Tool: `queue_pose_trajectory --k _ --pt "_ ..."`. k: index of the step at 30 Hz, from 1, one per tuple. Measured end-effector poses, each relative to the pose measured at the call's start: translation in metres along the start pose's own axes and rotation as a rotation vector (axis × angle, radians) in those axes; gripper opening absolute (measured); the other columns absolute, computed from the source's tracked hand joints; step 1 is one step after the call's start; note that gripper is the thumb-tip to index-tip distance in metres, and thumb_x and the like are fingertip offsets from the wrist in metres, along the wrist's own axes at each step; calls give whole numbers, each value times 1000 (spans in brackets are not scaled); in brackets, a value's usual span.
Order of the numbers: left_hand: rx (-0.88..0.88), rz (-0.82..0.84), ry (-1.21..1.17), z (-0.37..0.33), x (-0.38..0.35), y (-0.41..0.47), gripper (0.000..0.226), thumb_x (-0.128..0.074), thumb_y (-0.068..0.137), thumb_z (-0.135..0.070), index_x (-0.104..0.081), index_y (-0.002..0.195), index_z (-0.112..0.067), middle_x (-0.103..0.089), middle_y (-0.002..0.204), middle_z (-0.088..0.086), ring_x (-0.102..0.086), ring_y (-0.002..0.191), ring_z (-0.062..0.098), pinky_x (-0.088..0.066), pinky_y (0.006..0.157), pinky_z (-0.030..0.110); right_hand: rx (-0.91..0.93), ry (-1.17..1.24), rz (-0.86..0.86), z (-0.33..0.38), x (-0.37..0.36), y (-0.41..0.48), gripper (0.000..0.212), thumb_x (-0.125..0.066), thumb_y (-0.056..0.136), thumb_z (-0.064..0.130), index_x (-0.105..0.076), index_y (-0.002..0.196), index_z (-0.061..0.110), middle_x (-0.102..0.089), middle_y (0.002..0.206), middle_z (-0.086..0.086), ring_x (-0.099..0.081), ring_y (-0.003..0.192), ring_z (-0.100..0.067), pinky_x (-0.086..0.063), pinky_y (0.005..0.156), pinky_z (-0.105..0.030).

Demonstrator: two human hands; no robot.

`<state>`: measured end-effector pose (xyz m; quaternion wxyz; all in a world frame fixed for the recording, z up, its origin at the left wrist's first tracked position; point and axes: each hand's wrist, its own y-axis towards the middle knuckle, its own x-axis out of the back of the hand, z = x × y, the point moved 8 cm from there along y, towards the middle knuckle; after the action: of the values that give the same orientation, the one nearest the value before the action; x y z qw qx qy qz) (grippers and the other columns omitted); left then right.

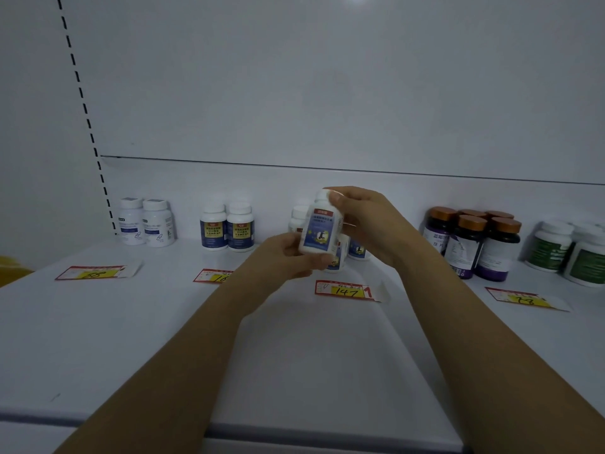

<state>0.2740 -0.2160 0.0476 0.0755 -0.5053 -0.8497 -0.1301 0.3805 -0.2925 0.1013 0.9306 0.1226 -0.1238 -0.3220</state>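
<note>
Supplement bottle [322,229] near the shelf's [131,339] back edge: left hand [281,257] grips its base, right hand [363,221] its cap; bare surface toward the front edge.

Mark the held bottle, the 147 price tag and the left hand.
held bottle [319,232]: head view, on its blue front label.
147 price tag [347,291]: head view, on the yellow number field.
left hand [281,257]: head view, on the back of the hand.

white bottle [320,228] tilted, held above the shelf [163,339] | left hand [284,257] grips its base | right hand [363,221] grips its cap end | price tag 147 [345,290] below on shelf | same-label bottles [357,249] behind, near shelf's back edge
</note>
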Motion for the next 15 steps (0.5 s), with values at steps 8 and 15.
queue_pose_trajectory --k 8,15 --pt "-49 -107 59 -2 9 0 43 -79 72 -23 -58 109 -21 -68 100 -10 -65 91 4 -50 75 15 5 -111 50 1 -9 -3 26 -54 94 34 -60 117 25 -68 109 -1 -67 98 -18 -56 87 -36" --pt "-46 -46 82 3 6 4 41 -75 76 -21 -61 115 -19 -70 107 -6 -66 96 5 -49 85 19 17 -211 14 2 -8 -4 27 -61 88 38 -65 102 16 -72 96 -4 -70 88 -22 -56 87 -41"
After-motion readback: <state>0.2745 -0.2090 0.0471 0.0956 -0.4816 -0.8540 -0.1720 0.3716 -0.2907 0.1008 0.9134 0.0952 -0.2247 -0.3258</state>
